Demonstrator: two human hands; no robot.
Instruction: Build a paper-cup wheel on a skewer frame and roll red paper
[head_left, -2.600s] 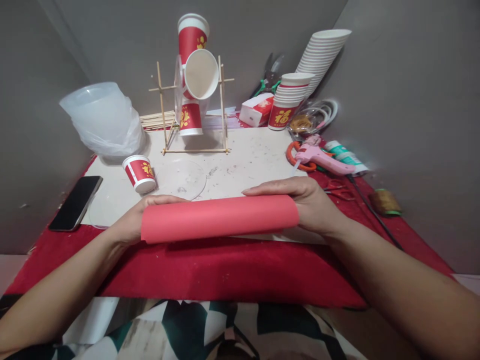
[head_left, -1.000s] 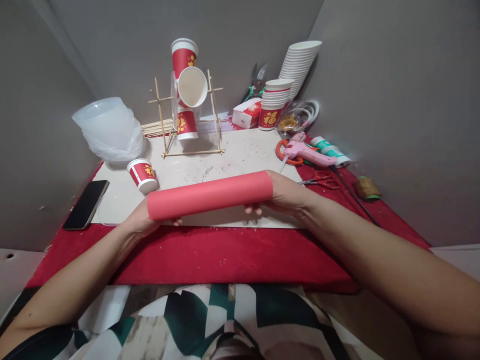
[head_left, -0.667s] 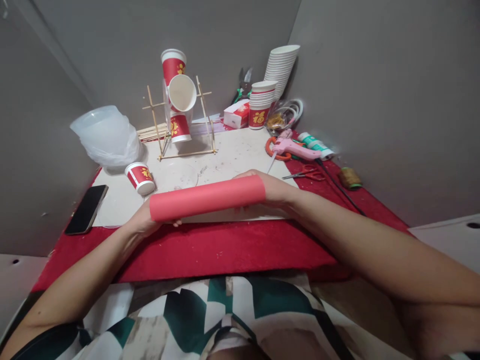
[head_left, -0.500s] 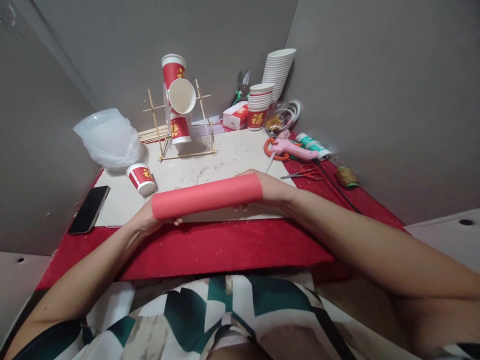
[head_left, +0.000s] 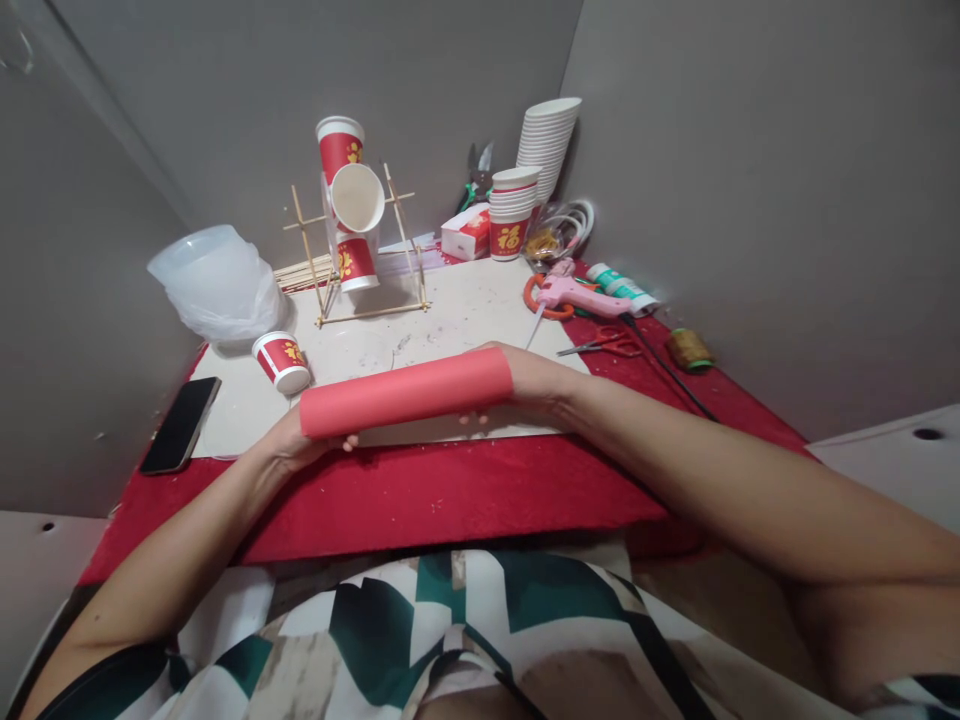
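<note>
A red sheet of paper [head_left: 405,392], seemingly curved lengthwise, spans the space between my hands just above the near part of the white board. At its left end my left hand [head_left: 294,438] grips it, with a few fingertips showing under the lower edge. My right hand [head_left: 531,376] holds the other end, and its fingertips peek out below the paper too. Most of the fingers of both hands are hidden behind the sheet. Just beyond the left end, a red and white paper cup [head_left: 282,361] lies tilted on its side.
Behind stands a stick frame [head_left: 373,314] carrying joined paper cups [head_left: 358,198]. Stacked cups [head_left: 510,238], a pink glue gun [head_left: 581,295], red-handled scissors [head_left: 611,343] and a thread spool [head_left: 690,350] lie right. A phone [head_left: 180,425] and a bagged plastic container [head_left: 221,285] are left.
The whole scene shifts slightly left in the view, the paper and hands with it. Both hands keep their hold on the red paper.
</note>
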